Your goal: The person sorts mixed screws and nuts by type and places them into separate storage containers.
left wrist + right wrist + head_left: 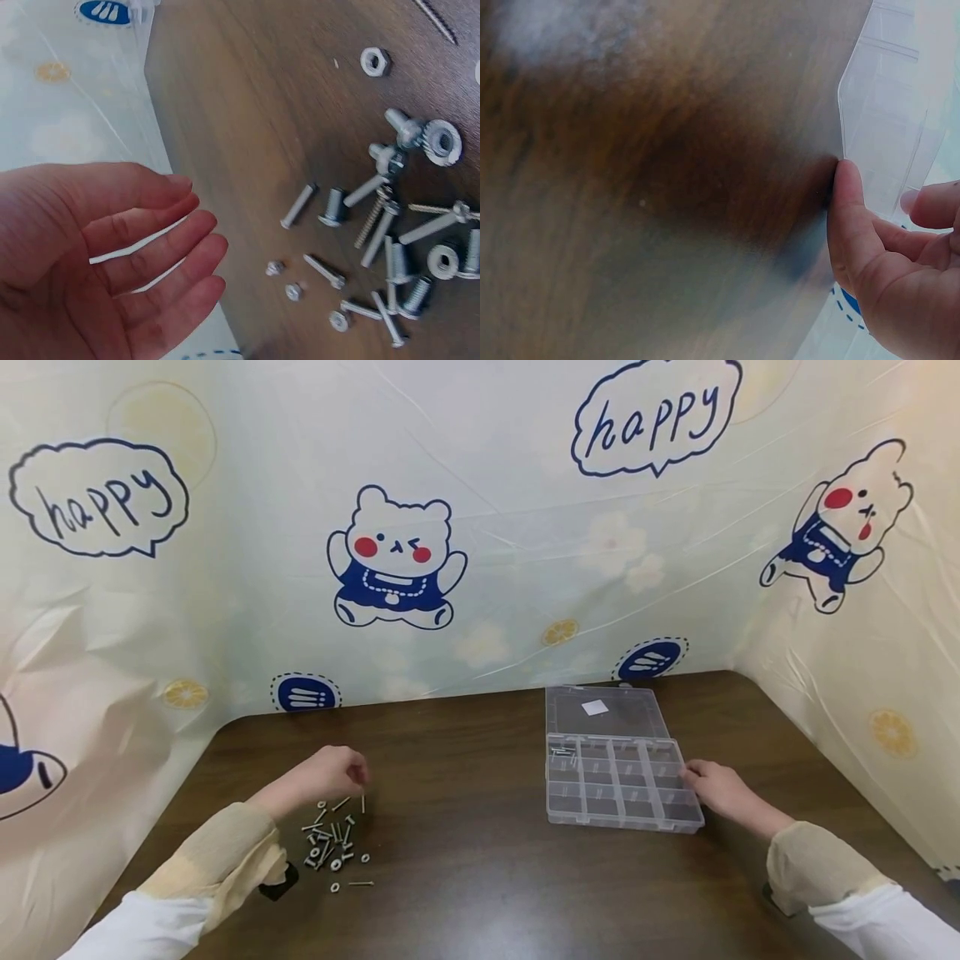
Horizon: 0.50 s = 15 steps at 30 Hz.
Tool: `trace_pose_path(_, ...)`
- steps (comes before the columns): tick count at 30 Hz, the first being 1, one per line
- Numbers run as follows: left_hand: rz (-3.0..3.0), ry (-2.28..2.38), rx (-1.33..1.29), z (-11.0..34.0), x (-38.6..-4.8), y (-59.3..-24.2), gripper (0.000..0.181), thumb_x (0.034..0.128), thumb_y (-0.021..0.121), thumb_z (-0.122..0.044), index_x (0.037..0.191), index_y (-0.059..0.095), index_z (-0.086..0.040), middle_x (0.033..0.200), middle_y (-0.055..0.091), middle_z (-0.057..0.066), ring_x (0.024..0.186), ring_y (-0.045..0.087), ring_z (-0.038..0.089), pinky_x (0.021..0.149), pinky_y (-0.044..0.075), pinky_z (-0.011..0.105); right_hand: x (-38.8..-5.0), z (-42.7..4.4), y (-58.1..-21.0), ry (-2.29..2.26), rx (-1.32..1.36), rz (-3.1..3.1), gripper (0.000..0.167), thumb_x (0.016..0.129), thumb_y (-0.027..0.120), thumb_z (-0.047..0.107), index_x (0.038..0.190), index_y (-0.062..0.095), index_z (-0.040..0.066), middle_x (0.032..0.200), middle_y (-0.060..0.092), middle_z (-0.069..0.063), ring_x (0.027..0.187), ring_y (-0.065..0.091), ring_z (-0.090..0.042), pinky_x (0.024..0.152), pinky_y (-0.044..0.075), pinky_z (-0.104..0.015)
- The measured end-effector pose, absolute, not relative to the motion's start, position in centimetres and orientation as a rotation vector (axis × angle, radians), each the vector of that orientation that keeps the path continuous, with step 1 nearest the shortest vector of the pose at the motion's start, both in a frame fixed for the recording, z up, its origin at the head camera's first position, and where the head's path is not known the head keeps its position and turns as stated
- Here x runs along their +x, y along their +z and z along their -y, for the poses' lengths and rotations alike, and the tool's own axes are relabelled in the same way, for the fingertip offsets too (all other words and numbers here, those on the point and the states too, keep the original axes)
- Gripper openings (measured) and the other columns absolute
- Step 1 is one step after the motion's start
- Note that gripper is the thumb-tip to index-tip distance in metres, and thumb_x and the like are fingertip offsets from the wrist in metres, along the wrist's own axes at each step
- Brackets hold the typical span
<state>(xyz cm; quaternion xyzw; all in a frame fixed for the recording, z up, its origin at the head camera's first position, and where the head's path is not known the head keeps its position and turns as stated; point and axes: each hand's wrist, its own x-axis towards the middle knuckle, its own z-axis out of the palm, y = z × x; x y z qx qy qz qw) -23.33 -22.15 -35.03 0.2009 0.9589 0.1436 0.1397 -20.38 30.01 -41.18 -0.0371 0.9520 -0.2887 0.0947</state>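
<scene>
My left hand (337, 770) hovers just beyond a heap of small metal hardware (330, 843) on the table. In the left wrist view its fingers are loosely bent, with nothing visible between them. The heap mixes screws, bolts, nuts and washers; a hex nut (375, 61) and a toothed washer (442, 142) lie at its side. My right hand (716, 783) pinches the right edge of a clear compartment box (626, 822), with thumb and finger on its wall in the right wrist view (847, 180). Several small screws (562, 752) lie in the box's far-left compartment.
The box's clear lid (607, 714) lies folded back, a small white paper square (595, 707) on it. Beneath everything is a dark wooden table (465, 877). A printed curtain (495, 527) hangs along its back and sides.
</scene>
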Motion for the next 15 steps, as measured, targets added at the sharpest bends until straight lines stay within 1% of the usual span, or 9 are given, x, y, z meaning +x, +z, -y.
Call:
trace_pose_path(4,-2.804,0.445,0.489,23.3,-23.2,-35.6,0.006,0.0702,0.067,-0.005,0.073,0.061,-0.007,0.066,0.054,-0.002,0.060,0.047,0.012,0.055,0.040,0.028,-20.4,-30.0,-41.3,-0.850,-0.122,-2.841,0.041,0.094,0.036,0.012,0.113,0.044,-0.023,0.111,0.049,-0.039,0.095,0.056,-0.042,0.077,0.046,-0.048)
trace_pose_path(8,-2.831,0.455,0.411,24.4,-22.9,-36.0,0.005,0.0689,0.065,-0.004,0.070,0.060,-0.006,0.064,0.052,-0.003,0.058,0.046,0.012,0.053,0.039,0.028,-20.5,-30.1,-41.5,-0.845,-0.125,-2.851,0.041,0.093,0.037,0.012,0.113,0.045,-0.023,0.109,0.050,-0.039,0.094,0.056,-0.041,0.077,0.046,-0.047)
trace_pose_path(11,-2.834,0.481,0.345,25.1,-22.7,-36.5,0.003,0.0678,0.062,-0.004,0.069,0.059,-0.005,0.060,0.051,-0.003,0.055,0.046,0.011,0.052,0.038,0.027,-20.5,-30.2,-41.6,-0.848,-0.127,-2.853,0.041,0.093,0.037,0.012,0.113,0.045,-0.023,0.109,0.050,-0.039,0.093,0.057,-0.041,0.077,0.046,-0.047)
trace_pose_path(15,-2.852,0.495,0.298,26.0,-22.7,-37.2,0.002,0.0663,0.062,-0.005,0.067,0.060,-0.005,0.054,0.049,-0.005,0.052,0.046,0.010,0.050,0.038,0.026,-20.5,-30.2,-41.6,-0.848,-0.135,-2.863,0.041,0.093,0.037,0.012,0.112,0.045,-0.023,0.109,0.051,-0.038,0.093,0.056,-0.042,0.077,0.046,-0.048)
